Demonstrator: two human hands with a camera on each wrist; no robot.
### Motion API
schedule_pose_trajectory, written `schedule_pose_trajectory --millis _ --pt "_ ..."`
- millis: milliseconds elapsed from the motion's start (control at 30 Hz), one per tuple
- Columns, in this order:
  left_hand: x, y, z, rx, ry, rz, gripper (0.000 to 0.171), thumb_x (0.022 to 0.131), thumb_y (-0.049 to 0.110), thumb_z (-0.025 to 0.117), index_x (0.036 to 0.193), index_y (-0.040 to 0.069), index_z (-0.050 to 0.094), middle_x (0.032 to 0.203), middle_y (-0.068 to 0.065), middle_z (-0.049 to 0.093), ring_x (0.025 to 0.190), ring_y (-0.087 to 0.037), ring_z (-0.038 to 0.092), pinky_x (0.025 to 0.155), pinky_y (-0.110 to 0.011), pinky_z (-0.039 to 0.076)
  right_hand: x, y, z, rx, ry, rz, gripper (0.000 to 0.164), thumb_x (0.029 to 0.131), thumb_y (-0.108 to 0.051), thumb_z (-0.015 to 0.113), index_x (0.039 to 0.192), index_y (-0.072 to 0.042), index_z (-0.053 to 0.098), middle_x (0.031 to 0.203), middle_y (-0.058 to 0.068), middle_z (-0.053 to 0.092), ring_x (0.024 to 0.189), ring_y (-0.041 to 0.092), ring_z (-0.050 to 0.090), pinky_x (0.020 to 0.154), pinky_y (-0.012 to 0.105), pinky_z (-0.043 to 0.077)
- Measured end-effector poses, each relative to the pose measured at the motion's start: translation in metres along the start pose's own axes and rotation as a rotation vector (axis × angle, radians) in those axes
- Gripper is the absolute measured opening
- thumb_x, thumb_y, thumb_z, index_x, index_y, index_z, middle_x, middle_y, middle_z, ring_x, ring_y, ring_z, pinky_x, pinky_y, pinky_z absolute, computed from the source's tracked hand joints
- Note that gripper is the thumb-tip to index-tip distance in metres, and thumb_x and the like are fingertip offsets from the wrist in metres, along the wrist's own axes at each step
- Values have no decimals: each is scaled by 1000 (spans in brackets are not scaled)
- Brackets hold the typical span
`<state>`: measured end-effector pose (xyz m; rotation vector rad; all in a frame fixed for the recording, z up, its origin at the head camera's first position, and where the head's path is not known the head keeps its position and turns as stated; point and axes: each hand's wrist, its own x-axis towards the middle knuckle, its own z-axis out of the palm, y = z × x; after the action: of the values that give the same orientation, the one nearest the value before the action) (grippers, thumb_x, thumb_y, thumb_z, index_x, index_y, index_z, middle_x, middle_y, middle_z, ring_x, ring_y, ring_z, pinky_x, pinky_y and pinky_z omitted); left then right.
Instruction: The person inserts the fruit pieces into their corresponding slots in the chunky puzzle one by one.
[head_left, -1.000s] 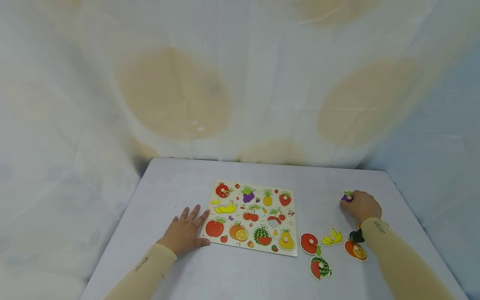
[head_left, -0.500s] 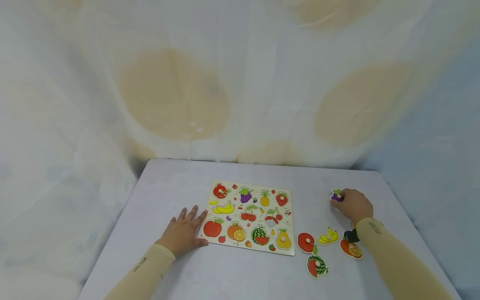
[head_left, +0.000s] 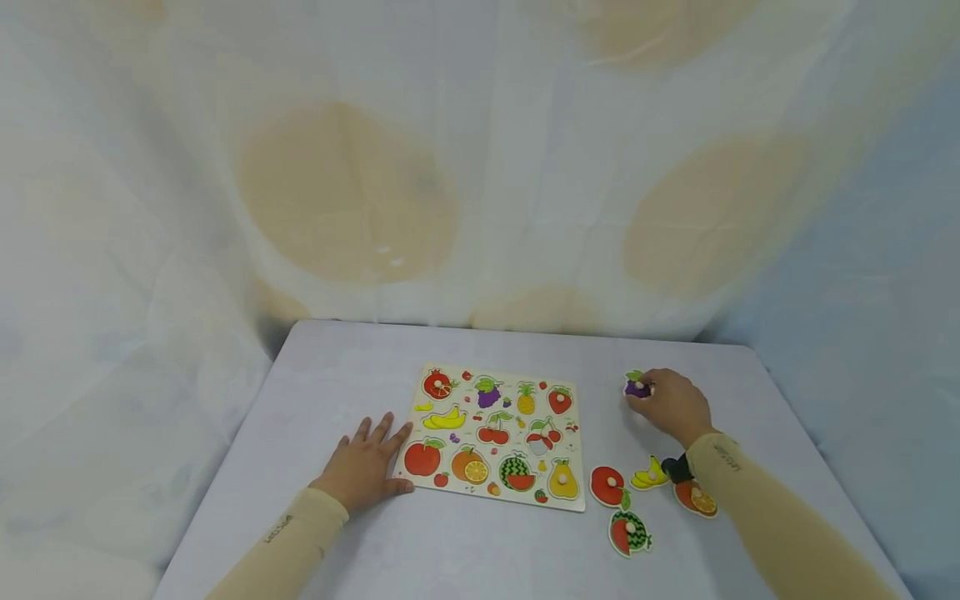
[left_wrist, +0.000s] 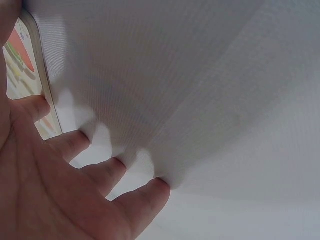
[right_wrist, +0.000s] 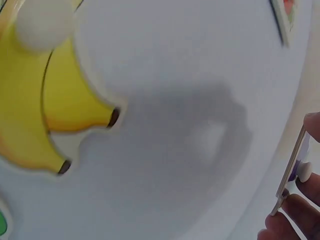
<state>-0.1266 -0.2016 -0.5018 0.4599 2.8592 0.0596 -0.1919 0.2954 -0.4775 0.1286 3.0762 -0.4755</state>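
Note:
My right hand (head_left: 675,406) holds a grape puzzle piece (head_left: 636,387) over the table, to the right of the fruit peg puzzle board (head_left: 517,497). In the right wrist view the grape piece (right_wrist: 294,162) appears edge-on, its white knob (right_wrist: 304,171) by my fingertips. My left hand (head_left: 363,467) rests with fingers spread at the board's left edge. In the left wrist view this hand (left_wrist: 55,185) has several fingertips on the cloth, and one finger touches the board's edge (left_wrist: 45,75). The board carries printed fruit; knobbed pieces such as the pear (head_left: 562,479) and strawberry (head_left: 560,400) sit in it.
Loose pieces lie right of the board: an apple (head_left: 606,485), a watermelon (head_left: 628,532), bananas (head_left: 647,475) and an orange (head_left: 693,497), the last partly hidden by my right wrist. A white cloth (head_left: 465,550) covers the table; draped fabric (head_left: 517,167) hangs behind.
My right hand has moved left with the grape piece, closer to the board. The left hand stays at the board's edge. The whole view has shifted slightly.

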Motion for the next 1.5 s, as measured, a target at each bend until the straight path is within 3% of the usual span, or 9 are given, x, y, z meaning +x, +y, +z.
schedule_pose_trajectory --millis 533,700,1133,1500 --pt "-1 -1 0 8 15 8 94 78 62 75 155 23 38 159 -16 32 140 -50 30 103 -69 35 0 -57 8 6 18 -111 48 82 -33 82 116 -2 69 111 16 69 91 30 65 79 47 57" --pt "0 -1 1 7 12 2 95 78 63 75 156 23 37 159 -15 32 140 -50 29 103 -68 35 2 -81 13 21 14 -146 48 82 -34 82 116 -4 70 116 14 68 96 30 65 83 47 56" --pt "-1 -2 2 0 7 -5 95 78 64 73 156 24 36 160 -15 30 141 -50 29 103 -68 35 11 -157 38 49 -55 -269 45 80 -40 83 111 -10 73 111 4 68 89 19 64 80 40 57" --pt "-4 7 -3 -2 -4 1 95 79 64 73 157 24 35 160 -14 29 141 -49 28 104 -68 34 16 -185 63 6 -114 -297 42 81 -44 80 109 -13 74 105 -2 67 86 14 61 83 37 55"
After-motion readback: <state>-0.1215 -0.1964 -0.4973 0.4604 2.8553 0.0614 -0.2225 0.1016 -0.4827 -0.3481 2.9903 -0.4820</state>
